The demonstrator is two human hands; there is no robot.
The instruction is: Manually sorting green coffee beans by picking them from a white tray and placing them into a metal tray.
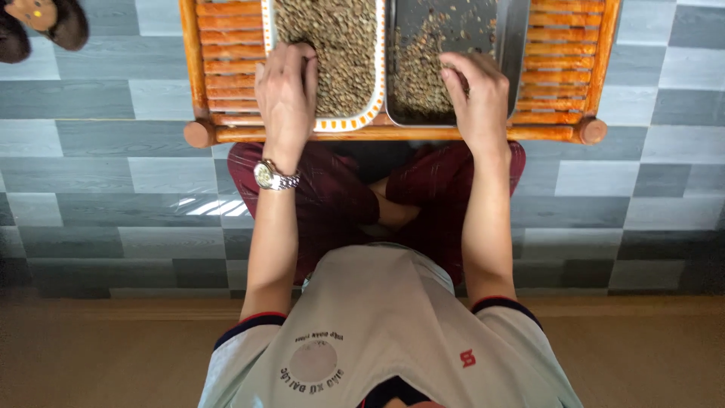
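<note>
Slippers: a dark brown pair lies on the grey tiled floor at the far left, well apart from the table.
Table: a low wooden slatted table stands in front of the seated person's crossed legs.
Left hand: the left hand, with a metal wristwatch on its wrist, lies palm down in the white tray; the fingers are loosely bent and pressed into the beans, and whether they pinch any is hidden.
White tray: a white tray with an orange-patterned rim sits on the table, filled with pale green coffee beans.
Metal tray: a steel tray sits just beside it, touching or nearly so, holding a thinner scatter of beans.
Right hand: the right hand rests on the metal tray's near corner, fingers curled inward, possibly closed on a few beans; the view does not settle it.
</note>
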